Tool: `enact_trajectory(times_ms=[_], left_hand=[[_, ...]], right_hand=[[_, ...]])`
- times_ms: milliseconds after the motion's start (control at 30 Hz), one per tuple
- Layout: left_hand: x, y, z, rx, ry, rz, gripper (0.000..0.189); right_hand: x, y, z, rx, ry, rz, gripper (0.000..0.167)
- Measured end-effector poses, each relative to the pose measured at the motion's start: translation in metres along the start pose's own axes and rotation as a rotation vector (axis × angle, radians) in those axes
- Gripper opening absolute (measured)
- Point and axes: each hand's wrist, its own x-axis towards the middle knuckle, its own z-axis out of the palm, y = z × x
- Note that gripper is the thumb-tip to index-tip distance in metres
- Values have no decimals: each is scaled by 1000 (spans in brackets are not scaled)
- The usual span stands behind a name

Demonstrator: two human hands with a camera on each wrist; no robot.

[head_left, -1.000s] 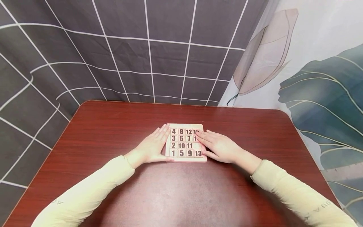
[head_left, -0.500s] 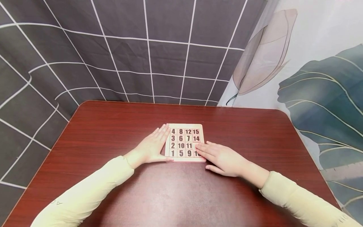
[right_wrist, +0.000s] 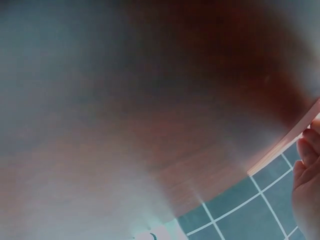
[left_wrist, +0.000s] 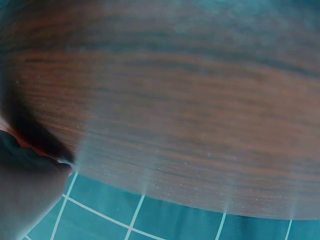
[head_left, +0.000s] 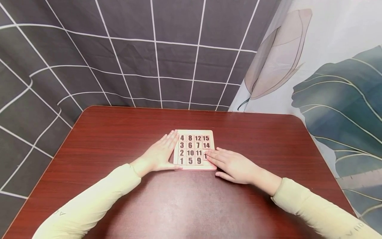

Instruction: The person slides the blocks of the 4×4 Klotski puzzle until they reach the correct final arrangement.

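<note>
A pale sliding number puzzle (head_left: 194, 132) lies flat on the table, with black numerals on square tiles. My left hand (head_left: 158, 153) lies along its left side, fingers straight against the edge and thumb on the near left corner. With fairly straight fingers, my right hand (head_left: 235, 165) touches a tile in the right column, below the 14 tile (head_left: 206, 145). Those fingertips cover most of this tile's number; only a "1" shows. A gap lies below it, right of the 9 tile (head_left: 199, 161). In the right wrist view, my fingers (right_wrist: 307, 160) overlap the puzzle's edge (right_wrist: 280, 150).
The puzzle stands mid-way on a red-brown wood-grain table (head_left: 134, 126) with rounded far corners. A dark grid-patterned curtain (head_left: 176, 59) hangs behind it and to the left. To the right hangs a pale leaf-print curtain (head_left: 343, 93).
My right hand came down from the upper right tiles to the 13 tile. That tile has slid away from me, leaving a gap at the near right corner. My left hand stays put.
</note>
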Motion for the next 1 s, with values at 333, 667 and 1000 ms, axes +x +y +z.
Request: enact_trajectory(times_ms=[333,667,1000], left_hand=[[0,-2,1,8,4,4,124],[0,-2,2,11,24,10,123],[0,-2,2,21,22,10,124]], right_hand=[[4,5,4,-10,-31,46,61],[13,-18,1,-7,-15,-61,64],[8,-20,-4,7,-33,-40,63]])
